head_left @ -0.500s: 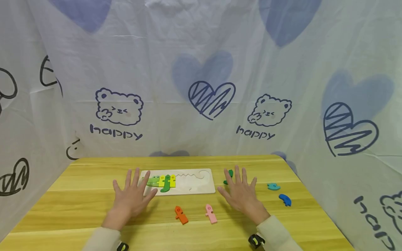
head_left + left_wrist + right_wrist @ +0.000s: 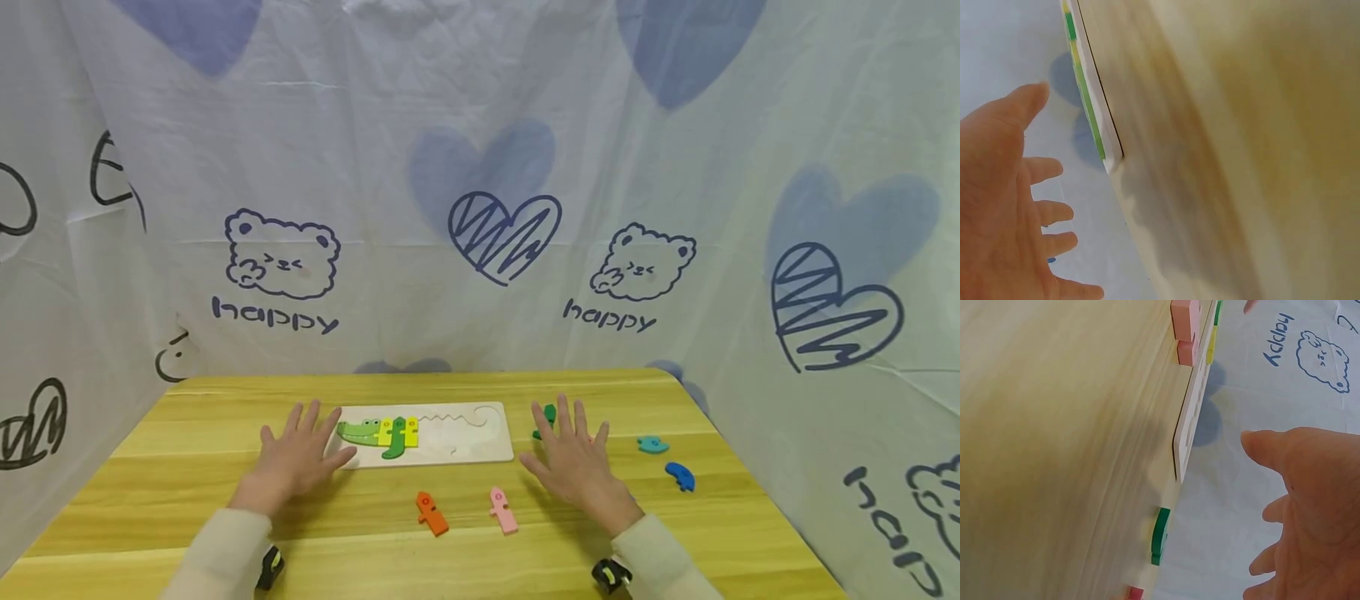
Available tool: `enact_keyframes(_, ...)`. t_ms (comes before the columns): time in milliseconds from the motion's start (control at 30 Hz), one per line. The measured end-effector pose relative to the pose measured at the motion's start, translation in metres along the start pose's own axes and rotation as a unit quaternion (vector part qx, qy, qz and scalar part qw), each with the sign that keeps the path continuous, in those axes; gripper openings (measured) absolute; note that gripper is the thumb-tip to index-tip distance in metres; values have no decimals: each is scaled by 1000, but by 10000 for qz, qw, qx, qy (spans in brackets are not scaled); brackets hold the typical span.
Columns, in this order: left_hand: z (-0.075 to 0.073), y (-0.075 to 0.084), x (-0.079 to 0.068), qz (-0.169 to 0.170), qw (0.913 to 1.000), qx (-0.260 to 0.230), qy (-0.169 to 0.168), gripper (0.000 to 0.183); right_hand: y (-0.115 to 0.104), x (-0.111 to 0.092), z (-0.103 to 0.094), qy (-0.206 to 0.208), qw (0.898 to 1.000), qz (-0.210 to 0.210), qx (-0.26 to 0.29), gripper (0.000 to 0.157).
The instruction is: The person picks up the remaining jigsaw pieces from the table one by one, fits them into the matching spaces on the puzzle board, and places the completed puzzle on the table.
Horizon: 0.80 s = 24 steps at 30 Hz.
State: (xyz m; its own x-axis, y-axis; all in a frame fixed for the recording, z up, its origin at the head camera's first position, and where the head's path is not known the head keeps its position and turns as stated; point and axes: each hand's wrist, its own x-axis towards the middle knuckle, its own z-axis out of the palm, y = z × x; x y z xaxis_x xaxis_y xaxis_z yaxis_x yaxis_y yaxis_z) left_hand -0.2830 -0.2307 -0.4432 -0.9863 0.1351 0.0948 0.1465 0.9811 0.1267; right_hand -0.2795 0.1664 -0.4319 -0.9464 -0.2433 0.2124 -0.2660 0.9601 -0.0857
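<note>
A pale wooden puzzle board [image 2: 465,433] lies toward the back of the table. In its left half sit a green crocodile head [image 2: 362,432] and yellow and green body pieces [image 2: 400,433]. My left hand [image 2: 295,457], fingers spread, hovers by the board's left end and holds nothing. Past the board's right end, my right hand [image 2: 576,467] also hovers with spread fingers and an empty palm. It partly hides a dark green piece [image 2: 1160,536] and a red piece [image 2: 1135,593]. An orange piece [image 2: 432,514] and a pink piece [image 2: 503,511] lie in front of the board.
Farther right on the wooden table [image 2: 360,558] lie a teal piece [image 2: 652,445] and a blue curved piece [image 2: 681,477]. A white sheet [image 2: 390,175] with hearts and bears hangs behind and beside the table.
My left hand has moved left, off the board's left end, so the crocodile head now shows fully. My right hand has barely moved. The pieces lie as before.
</note>
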Motion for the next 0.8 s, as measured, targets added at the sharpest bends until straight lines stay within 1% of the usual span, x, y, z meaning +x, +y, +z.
enact_keyframes(167,-3,-7,8,62,9995,308,-40,73,-1,0,-1,-98,9999,15,93,78)
enact_keyframes(300,-3,-11,16,109,9978,654,-39,71,-2,0,-1,-110,9999,30,60,79)
enact_keyframes(400,-1,-12,22,154,9966,803,-44,72,-1,0,0,-105,9999,34,55,80)
enact_keyframes(500,2,-13,25,204,9964,821,-38,74,-1,-1,1,-138,9999,40,92,80)
enact_keyframes(600,7,-14,25,215,9965,803,-56,75,-1,-1,1,-147,9999,24,85,80)
enact_keyframes(800,14,-15,26,204,9960,865,43,78,-1,-1,-1,-157,9999,46,40,81)
